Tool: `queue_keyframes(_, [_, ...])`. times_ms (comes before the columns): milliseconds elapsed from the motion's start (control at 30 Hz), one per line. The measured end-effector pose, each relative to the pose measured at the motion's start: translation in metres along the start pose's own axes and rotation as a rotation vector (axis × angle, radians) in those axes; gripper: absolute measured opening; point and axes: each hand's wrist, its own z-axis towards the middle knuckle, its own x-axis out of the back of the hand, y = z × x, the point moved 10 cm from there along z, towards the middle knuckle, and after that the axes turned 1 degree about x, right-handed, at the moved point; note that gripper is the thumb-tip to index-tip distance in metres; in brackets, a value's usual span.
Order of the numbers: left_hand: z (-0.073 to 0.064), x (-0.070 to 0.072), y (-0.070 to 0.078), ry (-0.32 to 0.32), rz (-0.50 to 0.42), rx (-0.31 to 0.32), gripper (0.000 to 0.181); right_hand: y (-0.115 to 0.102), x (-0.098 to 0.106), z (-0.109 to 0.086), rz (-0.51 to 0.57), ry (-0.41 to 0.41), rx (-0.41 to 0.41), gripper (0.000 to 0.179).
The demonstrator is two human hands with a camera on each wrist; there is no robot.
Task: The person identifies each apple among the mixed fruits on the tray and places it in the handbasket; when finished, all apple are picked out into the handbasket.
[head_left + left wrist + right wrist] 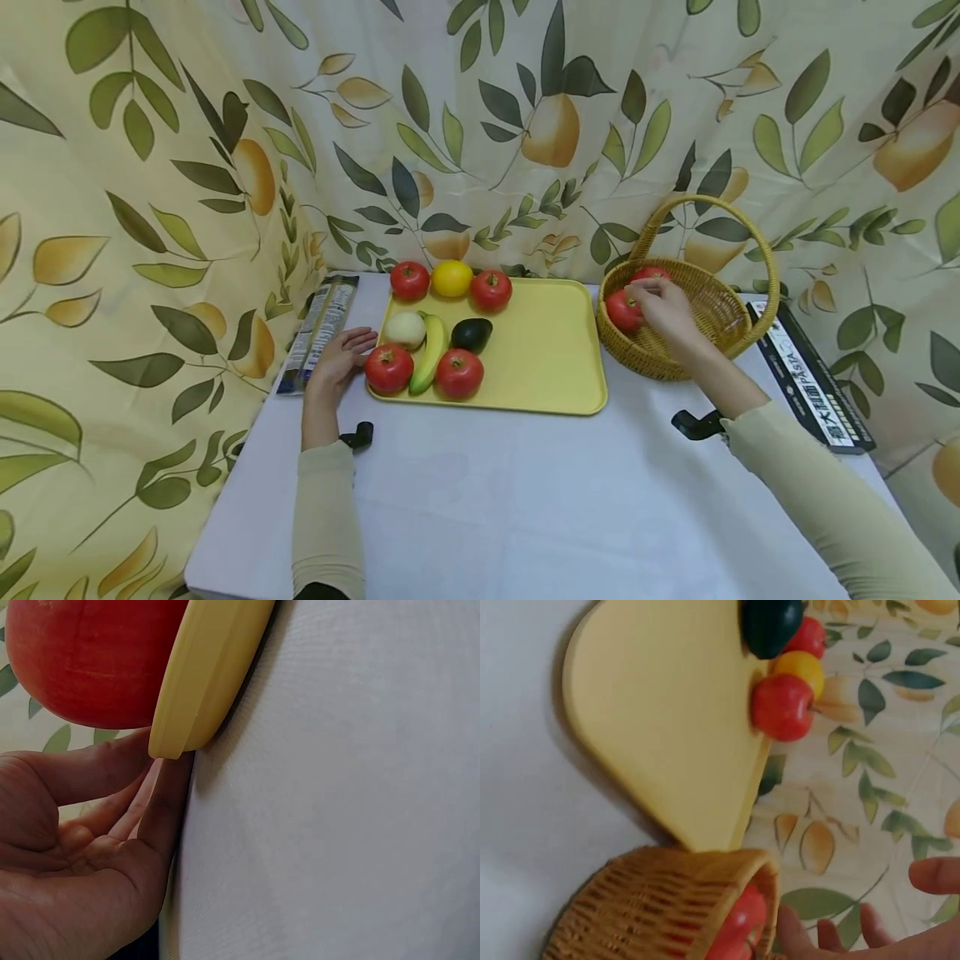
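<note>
My left hand [340,360] is at the left rim of the yellow tray [543,350], fingers extended along it. In the left wrist view the thumb and fingertips come right up to the rim, just below a red apple [94,664]. My right hand [663,310] is over the wicker basket [637,360], with its fingers apart in the right wrist view and nothing held between them. Under and beside that hand, a red apple [622,312] lies in the basket, and another red apple [651,273] sits behind it.
On the tray are several more apples [460,373], a yellow lemon [452,278], a banana [429,354], an avocado [472,335] and a pale round item [405,330]. Long packages flank it: one left [318,333], a black pasta box [813,379] right. Patterned cloth [480,242] hangs behind.
</note>
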Motion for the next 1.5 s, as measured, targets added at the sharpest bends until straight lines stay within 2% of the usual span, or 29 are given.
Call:
queue_keyframes(333, [-0.001, -0.001, -0.001, 0.017, 0.006, 0.012, 0.078, -0.038, -0.050, -0.020, -0.028, -0.140, 0.139, 0.044])
queue_keyframes(533, [-0.002, -0.001, 0.000, 0.014, 0.016, 0.019, 0.078, -0.051, -0.088, -0.031, 0.058, -0.249, 0.184, 0.038])
queue_keyframes(900, [0.000, -0.001, -0.001, 0.016, 0.023, 0.014, 0.079, -0.040, -0.150, -0.041, 0.180, -0.359, 0.124, 0.033])
queue_keyframes(1133, [0.001, -0.003, 0.003, -0.007, 0.023, -0.018, 0.079, -0.029, -0.185, -0.047, 0.224, -0.430, 0.086, 0.039])
queue_keyframes(1267, [0.000, -0.003, 0.002, -0.008, 0.010, -0.014, 0.080, -0.021, -0.202, -0.047, 0.225, -0.436, 0.067, 0.044])
queue_keyframes(1500, [0.001, 0.001, 0.000, 0.009, 0.020, 0.001, 0.079, -0.006, -0.226, -0.042, 0.326, -0.427, 0.002, 0.047])
